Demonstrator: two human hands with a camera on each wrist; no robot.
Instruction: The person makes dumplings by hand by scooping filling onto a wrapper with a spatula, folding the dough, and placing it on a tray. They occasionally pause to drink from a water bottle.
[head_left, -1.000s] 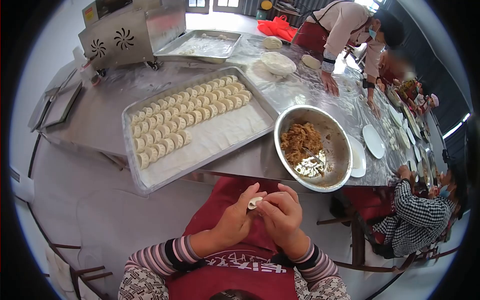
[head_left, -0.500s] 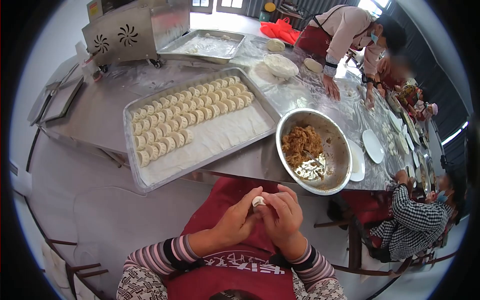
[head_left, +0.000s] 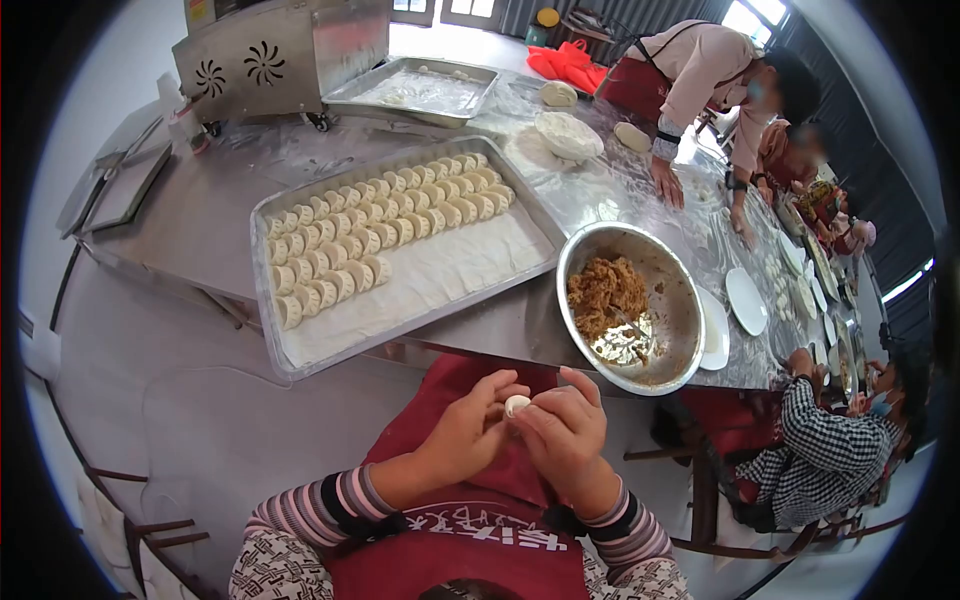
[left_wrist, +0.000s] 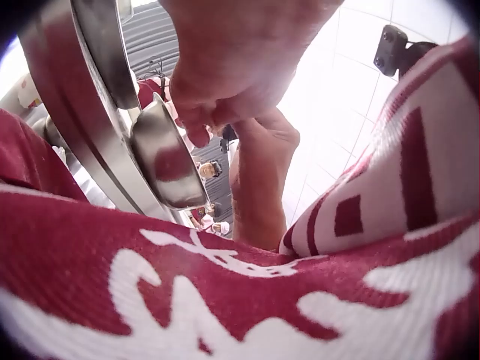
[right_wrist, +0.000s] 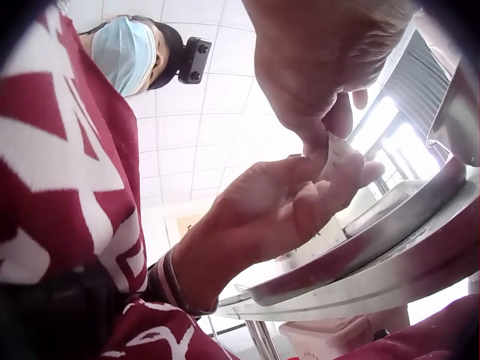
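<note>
Just in front of the red apron, a small white dumpling point(head_left: 517, 405) sits between both hands. My right hand point(head_left: 567, 432) pinches it between thumb and fingertips. Its pale pleated dough point(right_wrist: 339, 156) shows in the right wrist view, where my left hand point(right_wrist: 281, 199) supports it from below with thumb and fingers. In the left wrist view the hands hide the dumpling. Beyond the hands, a metal tray point(head_left: 425, 312) bears several rows of pleated dumplings point(head_left: 400, 205) on white cloth. A steel bowl point(head_left: 683, 345) of brown filling point(head_left: 607, 292) stands right of it, a utensil in the filling.
White plates point(head_left: 745, 300) lie right of the bowl. Farther back are dough lumps point(head_left: 558, 94), a floury mound point(head_left: 568, 135), another tray point(head_left: 415, 90) and a steel machine point(head_left: 270, 75). One person point(head_left: 690, 70) leans over the table; another point(head_left: 830, 440) sits at right.
The dumpling has turned between the fingers, from a folded open end to a rounded side. The left fingers shift around it. The head view has drifted slightly, moving the table things rightward.
</note>
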